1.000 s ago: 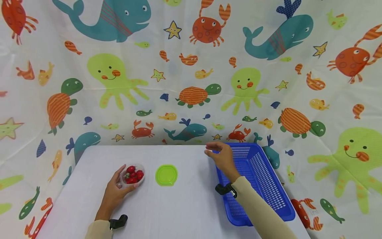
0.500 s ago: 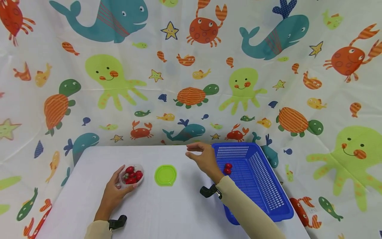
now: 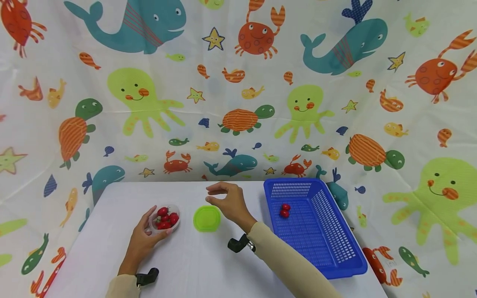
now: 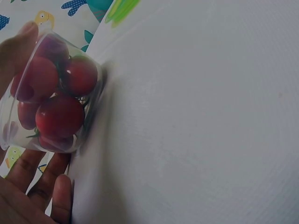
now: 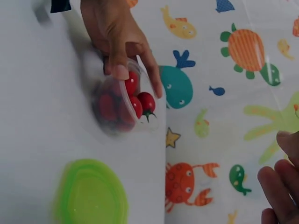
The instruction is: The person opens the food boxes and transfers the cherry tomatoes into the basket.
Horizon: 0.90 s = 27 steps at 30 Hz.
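My left hand [image 3: 143, 240] holds a clear plastic tub [image 3: 178, 210] on the white table, thumb on one side and fingers on the other. Several red cherry tomatoes [image 4: 60, 115] with green stems fill it. Right of the tub lies a bright green lid [image 3: 205, 221]. My right hand [image 3: 232, 203] hovers at the lid's back right edge in the head view, thumb and fingers apart with nothing between them. In the right wrist view its fingertips [image 5: 275, 191] show at the right border. Two tomatoes [image 3: 285, 210] lie in the blue plastic basket [image 3: 316, 248].
The basket takes up the right side of the white table [image 3: 201, 265], its long sides running front to back. A cloth printed with sea animals [image 3: 223, 95] hangs behind the table and along its sides.
My right hand has moved left from over the basket to beside the green lid, uncovering two tomatoes in the basket. The left hand and tub have stayed put.
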Each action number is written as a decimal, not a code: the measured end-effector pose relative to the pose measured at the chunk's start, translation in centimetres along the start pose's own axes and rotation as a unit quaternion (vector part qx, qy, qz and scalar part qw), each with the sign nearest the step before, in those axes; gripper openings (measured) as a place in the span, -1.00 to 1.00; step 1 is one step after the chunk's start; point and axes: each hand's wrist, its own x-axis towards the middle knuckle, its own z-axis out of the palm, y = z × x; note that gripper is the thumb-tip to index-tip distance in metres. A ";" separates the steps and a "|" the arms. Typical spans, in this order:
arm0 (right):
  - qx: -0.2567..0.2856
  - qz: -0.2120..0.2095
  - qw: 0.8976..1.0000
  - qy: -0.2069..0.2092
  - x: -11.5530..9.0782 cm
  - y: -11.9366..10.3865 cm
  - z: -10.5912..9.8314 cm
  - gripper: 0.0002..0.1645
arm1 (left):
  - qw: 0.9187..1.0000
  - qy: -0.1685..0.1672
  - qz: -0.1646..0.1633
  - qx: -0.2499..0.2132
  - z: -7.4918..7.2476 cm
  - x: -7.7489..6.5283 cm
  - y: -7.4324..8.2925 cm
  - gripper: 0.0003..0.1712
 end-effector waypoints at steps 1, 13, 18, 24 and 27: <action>-0.001 0.003 1.000 -0.004 0.1 0.0 0.3 -0.68 | 1.000 0.001 0.000 0.000 0.0 0.0 0.0 0.21; 0.011 0.021 0.999 -0.037 0.3 -0.1 3.9 -0.69 | 1.000 0.002 -0.008 -0.003 -0.1 -0.2 0.5 0.22; 0.021 0.023 0.999 -0.039 0.6 0.3 5.7 -0.67 | 1.000 0.007 -0.006 -0.004 0.0 -0.2 0.2 0.20; 0.017 0.017 0.999 -0.043 0.8 0.8 7.9 -0.65 | 1.000 0.014 0.003 0.000 0.1 -0.2 0.1 0.19; 0.006 0.022 0.999 -0.041 0.9 1.1 8.9 -0.65 | 1.000 0.017 0.006 -0.001 0.1 -0.2 0.0 0.19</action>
